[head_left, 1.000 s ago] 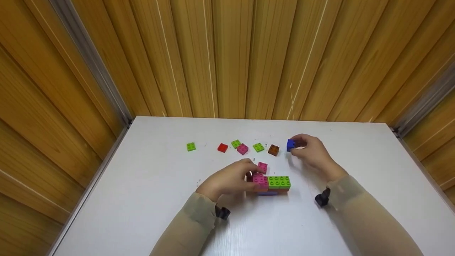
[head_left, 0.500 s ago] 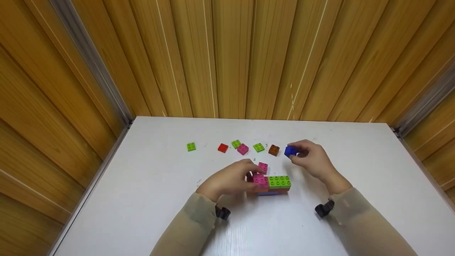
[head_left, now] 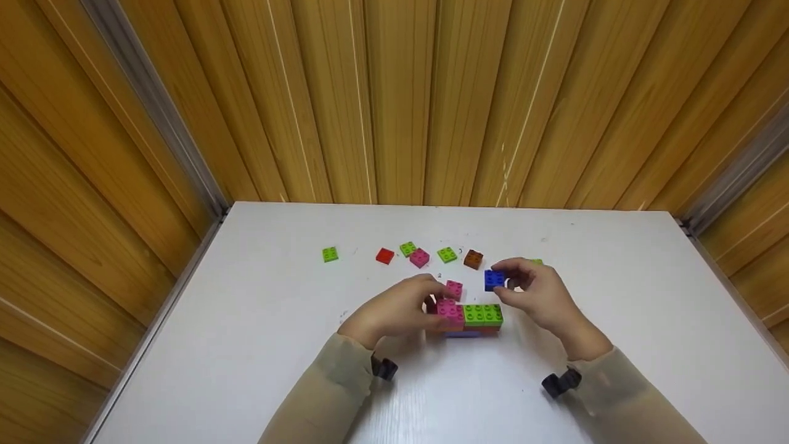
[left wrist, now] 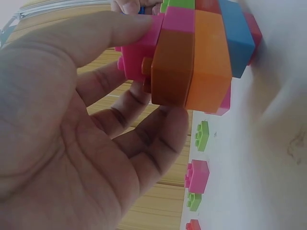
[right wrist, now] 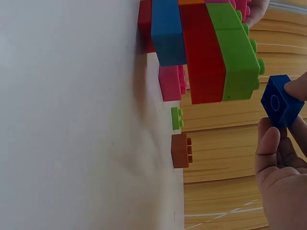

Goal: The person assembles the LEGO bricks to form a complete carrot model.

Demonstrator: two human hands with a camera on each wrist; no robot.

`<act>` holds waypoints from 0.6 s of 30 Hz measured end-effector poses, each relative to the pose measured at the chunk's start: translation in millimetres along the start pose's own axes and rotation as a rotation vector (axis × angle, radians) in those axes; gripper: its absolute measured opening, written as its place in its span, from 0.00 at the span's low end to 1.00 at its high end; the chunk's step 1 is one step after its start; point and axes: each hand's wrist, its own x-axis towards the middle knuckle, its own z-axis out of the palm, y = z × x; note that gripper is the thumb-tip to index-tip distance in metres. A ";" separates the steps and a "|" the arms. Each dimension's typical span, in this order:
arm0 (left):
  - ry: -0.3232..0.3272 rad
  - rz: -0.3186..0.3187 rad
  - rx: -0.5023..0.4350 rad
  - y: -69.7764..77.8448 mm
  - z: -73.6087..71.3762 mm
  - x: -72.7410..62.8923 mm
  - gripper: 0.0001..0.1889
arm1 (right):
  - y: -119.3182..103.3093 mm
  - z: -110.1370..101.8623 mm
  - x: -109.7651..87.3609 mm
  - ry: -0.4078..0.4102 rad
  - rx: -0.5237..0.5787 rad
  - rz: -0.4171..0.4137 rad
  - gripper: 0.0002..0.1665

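Observation:
My left hand (head_left: 394,311) grips the left end of a built toy brick structure (head_left: 482,315). In the left wrist view the thumb lies on a pink brick (left wrist: 140,57) and fingertips touch a brown brick (left wrist: 171,72) from the far side. The structure has green and pink bricks on top, orange, brown and red ones below, and a blue layer (right wrist: 167,36) near the bottom. Just behind its right end, my right hand (head_left: 545,302) pinches a blue brick (head_left: 494,280) between thumb and fingers. Studs face up on it, and its hollow underside shows in the right wrist view.
A loose pink brick (head_left: 455,289) lies right behind the structure. Farther back are a brown brick (head_left: 473,259), a red brick (head_left: 385,256), another pink brick (head_left: 420,258) and several green bricks (head_left: 447,254). One green brick (head_left: 537,261) is partly hidden by the right hand.
My right hand has brought the blue brick nearer and leftward, toward the structure, turning it studs up. A green brick behind that hand has come into view. My left hand stays put.

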 end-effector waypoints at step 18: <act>0.055 0.050 0.014 -0.8 1.6 -0.4 0.22 | -5.4 26.2 -20.3 -0.056 -0.003 -0.114 0.18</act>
